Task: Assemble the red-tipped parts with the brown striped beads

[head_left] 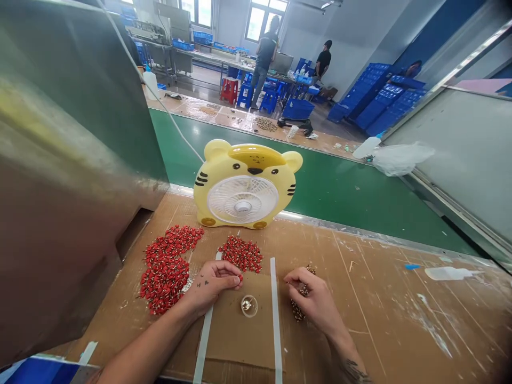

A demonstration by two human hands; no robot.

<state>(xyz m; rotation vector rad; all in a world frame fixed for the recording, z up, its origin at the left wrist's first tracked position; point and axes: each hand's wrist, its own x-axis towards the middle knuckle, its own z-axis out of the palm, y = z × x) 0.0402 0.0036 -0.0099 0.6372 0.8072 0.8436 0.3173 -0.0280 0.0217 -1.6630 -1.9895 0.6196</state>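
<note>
Between the thumb and fingers of my left hand (pixel 218 282) is a small red part (pixel 240 278). My right hand (pixel 314 297) is pinched closed over a small pile of brass-coloured pieces (pixel 297 311); what its fingertips hold is too small to make out. A small round clear cup (pixel 249 305) with a little metal inside stands between the hands on a cardboard sheet (pixel 240 346). Past my left hand lies a heap of red parts with metal stems (pixel 242 253). A larger heap of the same red parts (pixel 166 272) spreads left of that hand.
A yellow tiger-faced fan (pixel 244 205) stands behind the heaps, before a green conveyor belt (pixel 340 186). A metal housing (pixel 80 160) walls off the left. A white squeeze bottle (pixel 450 273) lies at right. Two people (pixel 264 58) stand in the background.
</note>
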